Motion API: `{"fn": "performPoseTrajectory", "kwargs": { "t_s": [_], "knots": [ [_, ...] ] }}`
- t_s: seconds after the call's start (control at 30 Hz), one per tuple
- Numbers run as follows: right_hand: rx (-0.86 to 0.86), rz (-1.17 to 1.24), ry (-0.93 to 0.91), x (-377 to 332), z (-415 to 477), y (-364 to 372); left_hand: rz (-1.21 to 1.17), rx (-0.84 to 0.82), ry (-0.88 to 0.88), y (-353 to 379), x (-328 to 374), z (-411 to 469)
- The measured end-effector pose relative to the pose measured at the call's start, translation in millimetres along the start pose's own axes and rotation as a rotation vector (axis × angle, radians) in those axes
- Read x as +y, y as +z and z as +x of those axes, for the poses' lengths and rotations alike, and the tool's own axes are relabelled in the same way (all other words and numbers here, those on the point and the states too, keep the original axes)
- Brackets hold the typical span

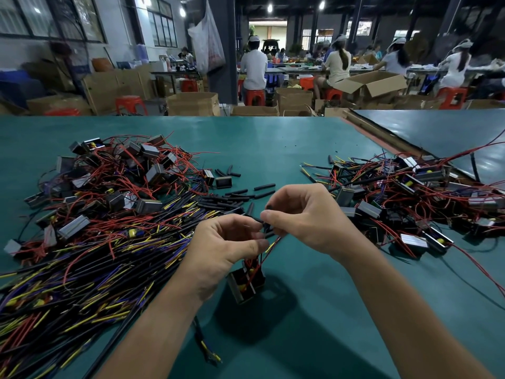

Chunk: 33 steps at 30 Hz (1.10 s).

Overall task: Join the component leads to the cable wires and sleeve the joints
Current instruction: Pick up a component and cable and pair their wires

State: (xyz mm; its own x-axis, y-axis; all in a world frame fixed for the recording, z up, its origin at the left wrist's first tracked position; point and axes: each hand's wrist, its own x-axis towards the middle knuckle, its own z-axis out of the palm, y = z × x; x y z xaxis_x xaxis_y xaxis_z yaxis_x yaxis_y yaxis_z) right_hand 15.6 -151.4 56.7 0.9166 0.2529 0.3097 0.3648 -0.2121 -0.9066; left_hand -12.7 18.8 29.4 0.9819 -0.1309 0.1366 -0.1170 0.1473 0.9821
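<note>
While the left hand [224,243] pinches wires [274,242] (component [246,284] dangling), the right hand [303,217] pinches, seemingly, a sleeve [265,227].

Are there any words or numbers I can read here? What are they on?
Nothing here can be read.
White hanging bag: red print, too blurred to read.
Cardboard boxes: no marks that can be made out.
Component: no label shows.
Black sleeve in the right hand: plain.
Wires in the left hand: plain.
</note>
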Motion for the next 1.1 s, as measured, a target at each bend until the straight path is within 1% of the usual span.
{"fn": "performPoseTrajectory", "kwargs": {
  "t_s": [0.23,0.33,0.5,0.67,0.77,0.9,1.1],
  "knots": [
    [0.027,-0.007,-0.008,0.0,0.0,0.0,0.026,0.031,-0.003,0.3,1.1,0.7],
    [0.064,0.036,-0.002,0.6,1.5,-0.1,0.035,0.033,0.001,0.4,0.8,1.0],
    [-0.004,-0.032,-0.005,3.8,-0.4,1.0,0.041,0.043,-0.004,0.4,0.1,0.9],
    [0.013,-0.047,-0.034,2.9,0.1,-0.5,0.04,0.063,-0.018,-1.0,-0.2,1.3],
    [-0.028,-0.081,-0.019,3.0,-0.8,-1.0,0.041,0.042,-0.023,-1.3,-0.2,1.7],
    [-0.033,-0.072,0.007,3.6,-0.5,-0.2,0.04,-0.022,-0.087,-3.9,-1.8,2.1],
    [-0.079,-0.093,-0.006,0.8,-1.7,-3.1,0.063,-0.022,-0.096,-1.5,-4.3,1.5]
  ]
}}
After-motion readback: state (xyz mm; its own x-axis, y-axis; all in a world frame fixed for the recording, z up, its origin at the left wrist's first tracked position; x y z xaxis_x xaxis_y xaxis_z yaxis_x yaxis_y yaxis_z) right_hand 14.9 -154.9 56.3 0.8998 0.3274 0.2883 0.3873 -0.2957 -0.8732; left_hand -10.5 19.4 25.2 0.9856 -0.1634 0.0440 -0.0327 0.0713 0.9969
